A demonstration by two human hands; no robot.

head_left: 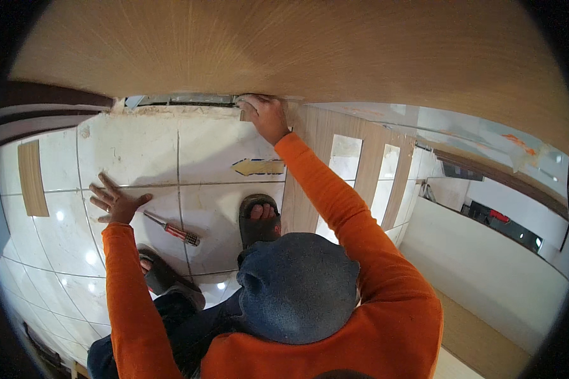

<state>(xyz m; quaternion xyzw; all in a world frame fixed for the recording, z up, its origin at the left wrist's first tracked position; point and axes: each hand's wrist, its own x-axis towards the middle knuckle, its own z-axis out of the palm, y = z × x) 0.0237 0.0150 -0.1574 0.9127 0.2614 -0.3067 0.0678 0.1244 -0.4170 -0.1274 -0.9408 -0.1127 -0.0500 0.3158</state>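
The left of two side-by-side fisheye cameras, worn on the head, looked steeply down over the person's denim-clad knee [297, 287] and orange sleeves [354, 221] to a white tiled floor [215, 211]. The knee stood near the lens; the left hand [119, 203] and right hand [267, 117] lay farther off. A wood-grain panel [284, 50] spanned the upper field, and straight edges bowed toward the periphery.

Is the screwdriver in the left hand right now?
No, the screwdriver lies on the tiled floor, beside the spread left hand.
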